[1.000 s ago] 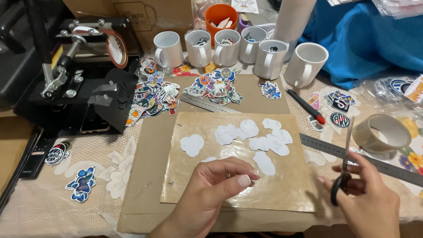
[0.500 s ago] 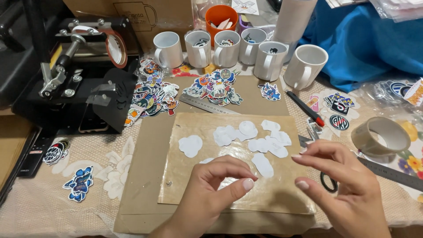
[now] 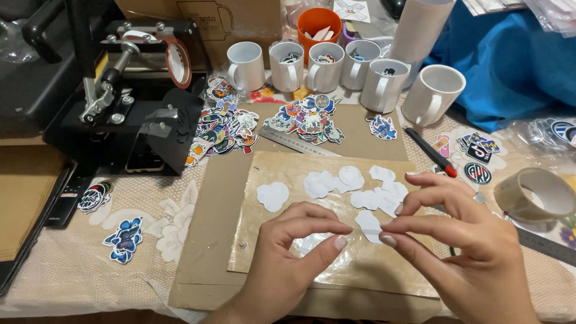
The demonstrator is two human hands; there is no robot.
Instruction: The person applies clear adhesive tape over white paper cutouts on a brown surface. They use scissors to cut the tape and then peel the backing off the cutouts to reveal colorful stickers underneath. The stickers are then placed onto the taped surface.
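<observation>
A strip of clear tape (image 3: 366,231) is stretched between the two hands, barely visible; its long axis runs roughly level, left to right, slightly above a white cutout (image 3: 368,224) that lies face down just beyond the fingertips. The left hand (image 3: 294,258) pinches one end of the tape between thumb and forefinger, the other fingers curled under. The right hand (image 3: 462,246) pinches the other end with thumb and forefinger, its remaining fingers spread and lifted; whether a dark loop under its palm is a pair of scissors cannot be told. Both hands hover over a clear sheet (image 3: 360,270) that rests on brown cardboard (image 3: 210,240). Beyond the fingertips, more white cutouts (image 3: 354,183) lie scattered on the sheet, some overlapping, and one cloud-shaped cutout (image 3: 273,196) sits apart, beyond the left hand. Farther beyond, a metal ruler (image 3: 294,143) lies at a slant, touching a heap of coloured stickers (image 3: 306,117); a second heap (image 3: 225,123) sits to the left of it. Past these stand six white mugs (image 3: 324,66) in a row, with an orange cup (image 3: 319,24) behind them. Beyond the right hand lies a red-tipped cutter (image 3: 431,153), pointing toward that hand. To the right of the right hand is a roll of tape (image 3: 534,193), lying flat, with a few round stickers (image 3: 478,173) beyond it. Far to the left of the left hand stands a black mug press (image 3: 132,90), and nearer, a butterfly sticker (image 3: 124,240) lies on the tablecloth (image 3: 72,270).
</observation>
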